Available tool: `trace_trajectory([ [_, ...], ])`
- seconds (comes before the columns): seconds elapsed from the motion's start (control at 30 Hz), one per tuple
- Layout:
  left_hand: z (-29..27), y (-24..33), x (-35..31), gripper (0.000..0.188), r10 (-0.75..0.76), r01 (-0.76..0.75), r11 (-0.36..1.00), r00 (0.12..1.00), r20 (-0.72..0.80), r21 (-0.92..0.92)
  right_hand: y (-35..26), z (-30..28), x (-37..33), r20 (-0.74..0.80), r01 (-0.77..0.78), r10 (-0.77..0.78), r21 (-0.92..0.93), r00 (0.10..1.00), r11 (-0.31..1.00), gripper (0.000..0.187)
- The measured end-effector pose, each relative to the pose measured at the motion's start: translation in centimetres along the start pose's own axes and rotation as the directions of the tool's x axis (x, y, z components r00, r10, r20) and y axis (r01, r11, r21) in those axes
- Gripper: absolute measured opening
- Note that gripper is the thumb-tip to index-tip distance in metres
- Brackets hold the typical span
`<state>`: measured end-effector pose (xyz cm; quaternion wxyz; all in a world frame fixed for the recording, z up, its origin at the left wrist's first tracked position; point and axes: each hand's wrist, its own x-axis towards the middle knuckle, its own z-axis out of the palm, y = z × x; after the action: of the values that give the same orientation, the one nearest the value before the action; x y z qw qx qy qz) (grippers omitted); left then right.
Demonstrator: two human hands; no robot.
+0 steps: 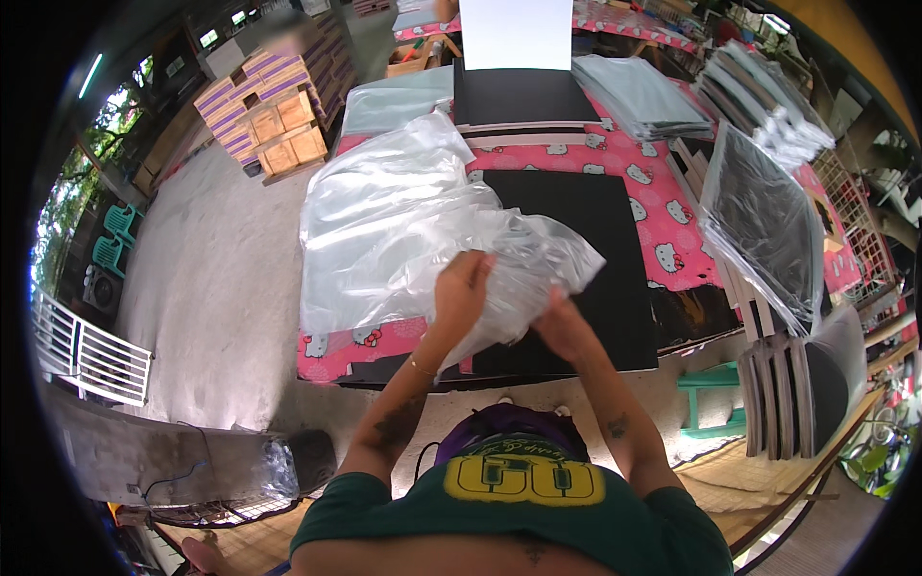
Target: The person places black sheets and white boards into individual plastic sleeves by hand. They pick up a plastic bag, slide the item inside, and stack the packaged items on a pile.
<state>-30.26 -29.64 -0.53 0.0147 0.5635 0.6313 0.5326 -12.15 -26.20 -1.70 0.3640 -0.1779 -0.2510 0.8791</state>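
A crumpled clear plastic bag (538, 250) is lifted over the table's front part. My left hand (463, 283) is closed, with its fingers pinching the film. At the bag's right side, my right hand (562, 328) has its fingers curled at the lower edge of the film; the fingertips are partly hidden. Under the bag lies a large flat black board (605, 317), which sticks out on the right and toward me. To the left, a spread pile of clear plastic bags (370, 230) covers much of the table.
A pink patterned cloth (663, 230) covers the table. Beyond are a black board stack (523, 96), an upright white panel (516, 34) and more plastic sheets (639, 96). Wrapped boards (764, 226) lean at right. Cartons (279, 106) stand on the left floor, a green stool (711, 398) at near right.
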Motion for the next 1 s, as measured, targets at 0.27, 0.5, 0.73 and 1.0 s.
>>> trace_trajectory([
  [0.27, -2.3, -3.8, 2.5, 0.009, -0.223, 0.266, 0.918, 0.960, -0.171, 0.295, -5.4, -5.2, -1.6, -0.130, 0.226, -0.225, -0.007, 0.966, 0.974, 0.023],
  [0.5, 0.8, -11.9, 2.5, 0.024, -0.105, -0.003, 0.843, 0.980, 0.170, 0.537, -3.2, -8.6, -1.5, -0.313, 0.088, -0.097, -0.042, 0.945, 0.995, 0.034],
  [0.73, -22.1, -9.1, 18.6, 0.023, 0.174, 0.016, 0.982, 0.321, -0.931, 0.189, -9.5, -18.3, -6.3, -0.414, 0.142, -0.331, -0.425, 0.848, 0.894, 0.034],
  [1.0, -14.2, -17.1, 7.0, 0.023, -0.160, -0.214, 0.751, 0.859, 0.487, 0.625, -3.6, -15.2, -9.0, -0.336, 0.162, -0.171, -0.054, 0.926, 0.985, 0.053],
])
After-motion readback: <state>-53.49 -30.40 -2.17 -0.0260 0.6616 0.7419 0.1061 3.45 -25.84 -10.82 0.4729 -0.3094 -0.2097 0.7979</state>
